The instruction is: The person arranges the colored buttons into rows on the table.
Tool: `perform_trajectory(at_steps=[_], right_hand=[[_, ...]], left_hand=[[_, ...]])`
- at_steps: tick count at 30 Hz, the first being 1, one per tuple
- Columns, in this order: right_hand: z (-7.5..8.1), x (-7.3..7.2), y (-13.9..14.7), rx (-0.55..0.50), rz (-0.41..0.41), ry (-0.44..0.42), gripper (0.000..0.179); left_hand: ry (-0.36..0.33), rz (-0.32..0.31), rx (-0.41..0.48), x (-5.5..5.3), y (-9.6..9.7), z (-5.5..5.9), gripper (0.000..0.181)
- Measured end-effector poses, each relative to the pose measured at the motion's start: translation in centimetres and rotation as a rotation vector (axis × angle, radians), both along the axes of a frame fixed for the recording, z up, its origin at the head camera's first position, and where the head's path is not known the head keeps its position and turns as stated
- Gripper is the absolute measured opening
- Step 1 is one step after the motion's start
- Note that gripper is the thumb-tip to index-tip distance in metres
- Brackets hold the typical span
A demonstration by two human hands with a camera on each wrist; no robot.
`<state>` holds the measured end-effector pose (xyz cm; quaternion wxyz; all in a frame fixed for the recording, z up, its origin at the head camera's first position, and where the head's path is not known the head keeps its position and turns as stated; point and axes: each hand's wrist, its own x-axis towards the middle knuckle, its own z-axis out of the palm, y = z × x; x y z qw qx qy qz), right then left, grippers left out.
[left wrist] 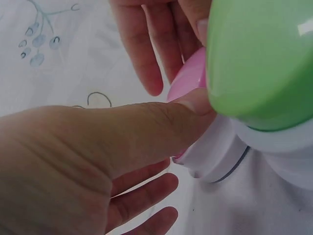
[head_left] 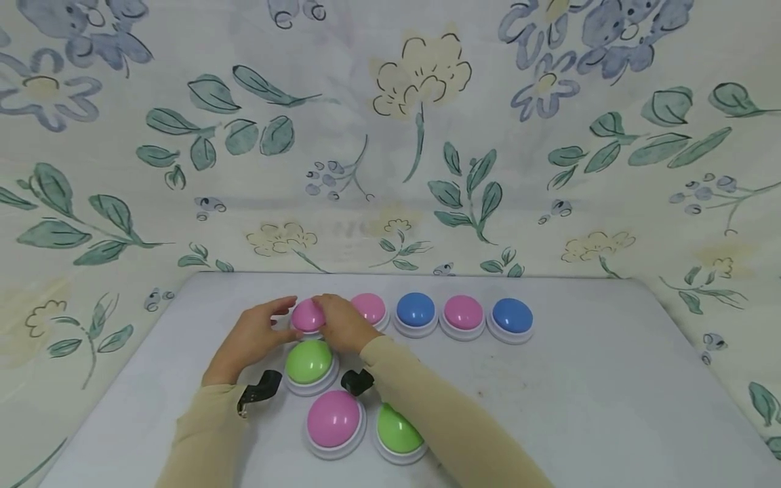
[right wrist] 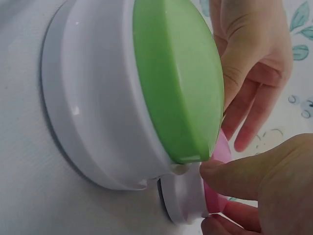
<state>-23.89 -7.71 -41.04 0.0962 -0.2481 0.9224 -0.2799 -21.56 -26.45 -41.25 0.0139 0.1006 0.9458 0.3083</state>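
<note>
A pink dome push button [head_left: 308,316] on a white base stands at the left end of the back row, between both hands. My left hand [head_left: 255,337] holds it from the left, its thumb [left wrist: 146,129] along the front side and the fingers spread behind. From the right, my right hand [head_left: 343,324] grips the same button; its thumb [right wrist: 239,172] lies against the dome. Just in front stands a green push button [head_left: 308,362], which hides part of the pink button [left wrist: 190,76] in the left wrist view. The green button [right wrist: 181,83] fills much of the right wrist view.
Rightward along the back row stand a pink button [head_left: 369,309], a blue one [head_left: 416,310], another pink one [head_left: 463,313] and another blue one [head_left: 512,316]. Nearer are a large pink button [head_left: 333,420] and a green one [head_left: 398,430], partly behind the right sleeve. Flowered cloth [head_left: 390,203] rises behind the white table [head_left: 579,393].
</note>
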Motion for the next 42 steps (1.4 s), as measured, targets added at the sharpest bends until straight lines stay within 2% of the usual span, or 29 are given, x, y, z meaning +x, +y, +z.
perform_trajectory(at_steps=[8,20,26,33,42], right_hand=[[-0.1,-0.2,-0.3,0.043,0.008,0.027,0.055],[-0.3,0.1,-0.8,0.084,0.002,0.089,0.054],[-0.2,0.2,-1.1,0.093,-0.031,0.079,0.055],[0.1,0.3,-1.2,0.053,-0.053,0.079,0.056],[1.1,0.4,-0.7,-0.048,-0.048,0.129,0.056]], left_hand=[[0.026,-0.019,0.009,-0.2,0.5,-0.6,0.068],[0.039,0.002,0.005,-0.2,0.7,-1.2,0.068],[0.031,0.015,0.029,-0.1,0.8,-1.3,0.068],[0.041,0.035,0.031,0.1,0.5,-0.6,0.073],[0.115,-0.006,0.069,0.5,0.0,0.9,0.071]])
